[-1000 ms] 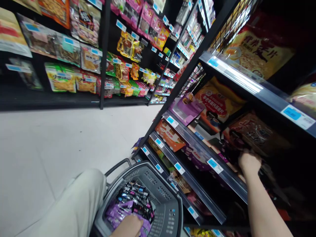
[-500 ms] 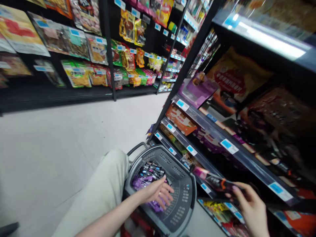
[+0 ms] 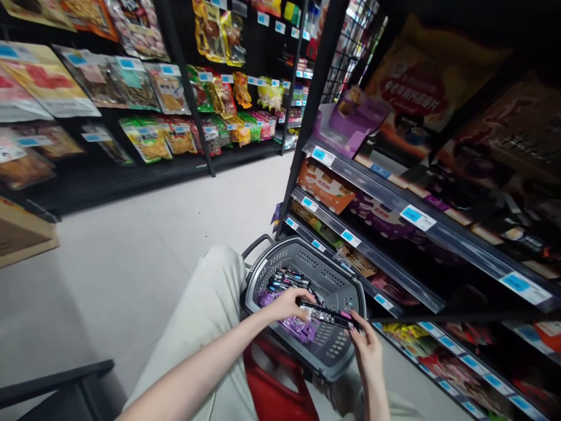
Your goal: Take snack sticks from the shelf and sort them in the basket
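Note:
A slim black stick packet with pale print and a pink patch is held level over the grey shopping basket. My left hand is closed on its left end, thumb and fingers pinching it. The fingers of my right hand grip the other end. Below, in the basket, lie several more black stick packets and some purple packets, partly covered by my left hand and forearm.
At the right stands a dark shelf rack with bagged and boxed goods. Wall shelves with hanging snack bags run along the back left. My knee touches or nearly touches the basket. A cardboard box and a red object are also in view.
My right hand has come left from the shelf edge to over the basket with a dark packet. My left hand, open before, has closed on the packet's left end.

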Available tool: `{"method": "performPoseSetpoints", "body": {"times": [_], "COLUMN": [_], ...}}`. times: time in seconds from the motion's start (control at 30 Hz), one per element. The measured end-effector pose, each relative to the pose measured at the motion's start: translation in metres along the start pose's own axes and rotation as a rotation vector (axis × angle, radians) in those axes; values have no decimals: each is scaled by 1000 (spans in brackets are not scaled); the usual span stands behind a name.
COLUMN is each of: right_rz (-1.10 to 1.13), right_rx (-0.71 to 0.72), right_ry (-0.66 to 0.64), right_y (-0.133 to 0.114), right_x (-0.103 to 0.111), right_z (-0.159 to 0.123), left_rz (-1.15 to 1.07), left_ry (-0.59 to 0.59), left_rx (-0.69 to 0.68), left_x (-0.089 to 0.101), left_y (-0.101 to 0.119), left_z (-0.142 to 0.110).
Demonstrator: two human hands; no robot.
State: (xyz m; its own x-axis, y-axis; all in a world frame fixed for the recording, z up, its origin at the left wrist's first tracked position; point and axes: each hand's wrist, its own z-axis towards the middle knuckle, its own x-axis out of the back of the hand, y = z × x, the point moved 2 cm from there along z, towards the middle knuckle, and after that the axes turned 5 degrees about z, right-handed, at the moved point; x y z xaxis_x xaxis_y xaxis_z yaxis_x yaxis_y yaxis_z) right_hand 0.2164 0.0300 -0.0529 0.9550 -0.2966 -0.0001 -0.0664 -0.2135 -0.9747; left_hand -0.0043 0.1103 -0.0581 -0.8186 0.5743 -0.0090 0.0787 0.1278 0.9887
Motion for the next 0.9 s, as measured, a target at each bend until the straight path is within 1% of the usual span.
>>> {"method": "performPoseSetpoints", "body": {"times": [0.07,0.17,0.23,0.3,0.37,0.43,0.57,0.63,0.77,0.9], "right_rz": [6,-86,-124,-129,-130,-137,-155,-161,-173,-136], "right_rx": [-15,48,96,127,151,159,142,136,115,100], "right_ry": [16,33,9,-25,-54,-78,-117,-127,-132,-108], "right_y": [6,10,10,7,2,-2,-1,2,6,2], "right_x": [0,0,1,1,-1,-3,-7,-8,-9,-11], "right_z": [2,5,6,5,3,1,2,2,3,1], "left_rz": [107,101,13,-102,-176,-175,-76,-70,-124,-186], "left_ry": [27,34,32,11,-15,-26,-44,-59,-112,-126], "left_rx": [-68,-107,-77,-27,-8,-26,-44,1,125,126], "left_x": [1,-1,-3,-6,-8,-8,-7,-6,-8,-8], "left_y": [1,-2,-5,-8,-8,-6,-4,-6,-10,-7], "left_z": [0,1,0,0,-1,-1,-2,-2,-4,-5]}}
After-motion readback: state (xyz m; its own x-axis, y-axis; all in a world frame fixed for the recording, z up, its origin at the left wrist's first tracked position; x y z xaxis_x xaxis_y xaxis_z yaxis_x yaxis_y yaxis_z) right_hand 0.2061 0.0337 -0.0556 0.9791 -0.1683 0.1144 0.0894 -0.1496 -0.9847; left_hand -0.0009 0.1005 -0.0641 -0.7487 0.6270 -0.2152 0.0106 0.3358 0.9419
